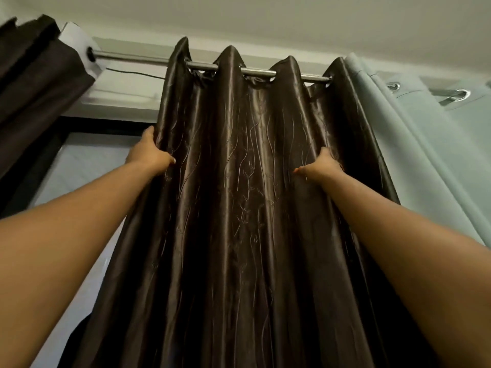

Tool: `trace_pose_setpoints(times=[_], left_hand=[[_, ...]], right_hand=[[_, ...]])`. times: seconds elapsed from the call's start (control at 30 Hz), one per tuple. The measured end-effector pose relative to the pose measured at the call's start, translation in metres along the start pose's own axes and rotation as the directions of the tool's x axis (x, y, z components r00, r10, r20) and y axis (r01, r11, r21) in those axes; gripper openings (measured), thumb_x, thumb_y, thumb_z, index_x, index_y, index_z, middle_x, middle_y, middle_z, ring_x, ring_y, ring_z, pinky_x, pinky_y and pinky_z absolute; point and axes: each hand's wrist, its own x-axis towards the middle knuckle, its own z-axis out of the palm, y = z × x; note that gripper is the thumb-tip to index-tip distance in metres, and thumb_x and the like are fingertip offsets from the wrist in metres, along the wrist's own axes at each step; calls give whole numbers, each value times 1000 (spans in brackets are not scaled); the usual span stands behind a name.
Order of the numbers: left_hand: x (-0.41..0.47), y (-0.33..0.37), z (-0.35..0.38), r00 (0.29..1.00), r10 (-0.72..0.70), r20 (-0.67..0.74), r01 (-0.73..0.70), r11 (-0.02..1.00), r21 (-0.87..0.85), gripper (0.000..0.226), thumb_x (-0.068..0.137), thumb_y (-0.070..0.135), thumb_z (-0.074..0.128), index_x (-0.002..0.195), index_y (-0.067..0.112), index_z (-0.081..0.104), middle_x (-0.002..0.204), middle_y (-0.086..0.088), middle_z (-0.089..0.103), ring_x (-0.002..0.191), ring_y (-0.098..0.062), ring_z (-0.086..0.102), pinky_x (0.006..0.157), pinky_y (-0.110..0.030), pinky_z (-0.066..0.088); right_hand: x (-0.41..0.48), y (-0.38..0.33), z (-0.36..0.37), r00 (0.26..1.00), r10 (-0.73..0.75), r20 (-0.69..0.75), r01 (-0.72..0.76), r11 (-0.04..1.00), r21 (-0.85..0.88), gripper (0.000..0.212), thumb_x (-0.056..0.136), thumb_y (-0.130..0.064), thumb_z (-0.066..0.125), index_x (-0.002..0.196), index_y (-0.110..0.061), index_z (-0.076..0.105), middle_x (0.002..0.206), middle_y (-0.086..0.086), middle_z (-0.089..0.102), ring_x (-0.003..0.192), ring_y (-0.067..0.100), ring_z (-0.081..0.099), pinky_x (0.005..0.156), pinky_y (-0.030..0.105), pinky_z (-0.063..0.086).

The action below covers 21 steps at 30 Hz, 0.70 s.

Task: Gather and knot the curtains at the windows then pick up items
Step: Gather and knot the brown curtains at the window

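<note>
Below the middle of the rod (255,71), found the brown curtain (239,195) hanging dead ahead, folds running straight down. Pinched its left edge with the left hand (150,152); gripped a fold toward the right edge with the right hand (321,166), fingers probably curled behind. Reached equally near on both sides.

Your head camera, the only view, tilts upward from close before the brown curtain (239,181), toward its rod (127,56) and the ceiling (265,17).

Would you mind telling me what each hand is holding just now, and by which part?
Both hold the brown curtain: the left hand grips its left edge, the right hand grips a fold near its right side.
</note>
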Motion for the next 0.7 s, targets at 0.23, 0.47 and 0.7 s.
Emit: trace_pose_setpoints(times=[0.23,0.47,0.7], left_hand=[[38,-3,8,1000,6,0,-6,1000,18,26,87,8,57,110,19,63,108,-17,66,98,-37,61,92,-46,51],[39,-10,3,995,85,50,-79,990,-119,29,98,15,46,123,18,61,111,-13,66,99,-32,63,95,-45,49],[42,-6,3,960,147,236,-20,883,-469,27,103,18,39,122,16,58,106,-8,66,87,-17,63,78,-29,52]], right_hand=[[43,2,24,998,21,54,-29,989,142,54,91,-11,49,143,-16,35,140,14,43,122,33,47,101,42,43],[18,-54,81,962,-269,-52,272,959,84,40,93,-13,41,130,-21,52,130,9,56,117,31,53,99,38,44],[-38,-167,122,668,-634,389,613,765,195,35,97,-14,44,132,-12,51,129,13,56,118,28,52,100,34,42]])
